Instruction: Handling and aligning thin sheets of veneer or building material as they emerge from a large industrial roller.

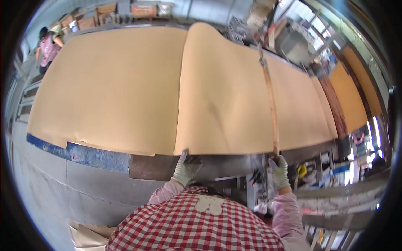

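A wide tan sheet (113,88) covers the long table and runs off to the right. Its right part (217,92) is lifted in a rounded fold across the middle. My left hand (187,170), in a pale ribbed glove, pinches the sheet's near edge by the fold, thumb on top and fingers underneath. My right hand (279,173), gloved too, is closed around the near end of a long thin wooden stick (271,100). This stick lies across the sheet from near edge to far edge, and its far end meets a fitting at the back.
A dark roller (333,102) spans the right end, with an orange-tan sheet (349,100) beyond it. A blue metal edge (98,158) lines the table's near left side. Another person (49,48) stands far left. Folded tan material (90,234) lies low at left. Boxes (144,9) stand behind.
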The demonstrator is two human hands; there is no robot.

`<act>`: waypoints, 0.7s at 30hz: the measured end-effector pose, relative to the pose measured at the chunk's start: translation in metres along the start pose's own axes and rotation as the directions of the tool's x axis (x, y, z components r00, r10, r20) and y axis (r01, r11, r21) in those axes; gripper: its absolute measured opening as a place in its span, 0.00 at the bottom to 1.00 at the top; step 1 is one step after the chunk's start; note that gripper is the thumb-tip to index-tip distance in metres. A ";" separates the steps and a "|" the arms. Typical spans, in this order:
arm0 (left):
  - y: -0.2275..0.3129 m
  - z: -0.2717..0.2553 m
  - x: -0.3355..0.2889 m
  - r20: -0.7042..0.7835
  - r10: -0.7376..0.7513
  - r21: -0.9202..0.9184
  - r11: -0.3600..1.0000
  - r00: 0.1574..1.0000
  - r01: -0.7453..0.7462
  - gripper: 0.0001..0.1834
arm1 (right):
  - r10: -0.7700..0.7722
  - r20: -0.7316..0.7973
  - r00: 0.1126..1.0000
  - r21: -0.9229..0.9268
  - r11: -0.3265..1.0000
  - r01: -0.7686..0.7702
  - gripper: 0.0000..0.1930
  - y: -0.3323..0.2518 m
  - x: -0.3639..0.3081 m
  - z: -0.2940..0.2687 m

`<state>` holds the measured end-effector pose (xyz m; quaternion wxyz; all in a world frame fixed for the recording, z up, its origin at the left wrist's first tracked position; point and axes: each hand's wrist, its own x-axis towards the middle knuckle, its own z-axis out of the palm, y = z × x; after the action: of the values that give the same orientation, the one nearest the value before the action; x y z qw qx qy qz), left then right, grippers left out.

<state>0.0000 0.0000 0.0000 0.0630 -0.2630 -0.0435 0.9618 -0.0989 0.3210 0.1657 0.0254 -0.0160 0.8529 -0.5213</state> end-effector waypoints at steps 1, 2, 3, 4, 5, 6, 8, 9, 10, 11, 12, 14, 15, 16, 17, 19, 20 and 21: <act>-0.004 0.027 0.007 0.023 0.282 -0.042 0.959 0.959 -0.281 0.29 | -0.069 -0.053 0.996 -0.167 0.984 0.059 0.07 0.001 0.029 0.006; 0.001 0.058 0.012 -0.017 0.384 -0.027 0.923 0.923 -0.384 0.26 | -0.272 -0.071 0.960 -0.474 0.856 0.207 0.10 0.045 0.063 -0.002; 0.045 0.081 0.020 -0.124 0.491 0.143 0.869 0.862 -0.474 0.23 | -0.412 -0.108 0.905 -0.543 0.787 0.294 0.12 0.070 0.093 0.044; 0.038 0.108 0.017 0.074 0.698 0.375 0.642 0.712 -0.668 0.23 | -0.330 -0.102 0.939 -0.567 0.794 0.218 0.15 0.078 0.105 0.049; 0.031 0.151 0.010 0.329 0.780 0.530 0.314 0.532 -0.788 0.22 | -0.424 -0.086 0.901 -0.649 0.710 0.273 0.16 0.114 0.125 0.052; 0.014 0.192 -0.004 0.338 0.791 0.522 0.293 0.510 -0.801 0.22 | -0.291 -0.039 0.956 -0.669 0.719 0.192 0.15 0.142 0.139 0.062; -0.010 0.265 -0.050 0.764 0.623 0.482 -0.375 0.170 -0.792 0.16 | -0.123 -0.090 0.988 -0.351 0.933 0.084 0.14 0.127 0.122 0.117; -0.016 0.289 -0.074 0.863 0.483 0.419 -0.526 0.146 -0.740 0.12 | -0.079 -0.093 0.993 -0.128 0.990 0.066 0.14 0.158 0.120 0.142; -0.007 0.295 -0.102 0.925 0.356 0.351 -0.671 0.130 -0.653 0.09 | -0.045 0.056 0.997 -0.187 0.981 0.055 0.11 0.093 0.094 0.156; -0.010 0.308 -0.119 0.840 0.534 0.450 -0.579 0.101 -0.680 0.04 | -0.236 0.017 0.971 -0.211 0.949 0.235 0.10 0.089 0.085 0.170; 0.019 0.289 -0.122 0.740 0.633 0.601 -0.471 0.227 -0.646 0.04 | -0.290 0.038 0.956 -0.125 0.948 0.292 0.10 0.095 0.090 0.185; 0.078 0.261 -0.140 0.512 0.850 0.666 -0.303 0.122 -0.681 0.10 | -0.245 0.258 0.935 -0.201 0.933 0.300 0.10 0.023 0.086 0.181; 0.092 0.251 -0.144 0.476 0.872 0.619 -0.243 0.111 -0.746 0.18 | -0.270 0.275 0.923 -0.079 0.950 0.301 0.10 0.027 0.092 0.191; 0.101 0.232 -0.151 0.271 0.909 0.556 0.121 0.317 -0.822 0.22 | -0.349 0.303 0.887 -0.033 0.926 0.376 0.11 0.014 0.091 0.190; 0.121 0.181 -0.148 0.256 0.906 0.446 0.199 0.338 -0.873 0.28 | -0.295 0.407 0.865 -0.048 0.938 0.343 0.14 -0.002 0.088 0.187; 0.096 0.120 -0.112 0.242 0.861 0.201 0.406 0.447 -0.891 0.34 | -0.260 0.498 0.828 -0.025 0.950 0.313 0.16 -0.009 0.076 0.174; 0.067 0.102 -0.094 0.364 0.825 0.286 0.342 0.432 -0.895 0.35 | -0.245 0.508 0.826 -0.053 0.948 0.314 0.16 -0.011 0.066 0.173; 0.048 0.076 -0.075 0.348 0.742 0.352 0.462 0.573 -0.814 0.36 | -0.227 0.519 0.824 -0.085 0.946 0.314 0.16 -0.015 0.056 0.169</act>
<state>0.0206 -0.0624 0.0976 -0.3240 -0.1586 0.3148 0.8780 -0.1451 0.1612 0.1005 0.1708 -0.2744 0.8461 -0.4238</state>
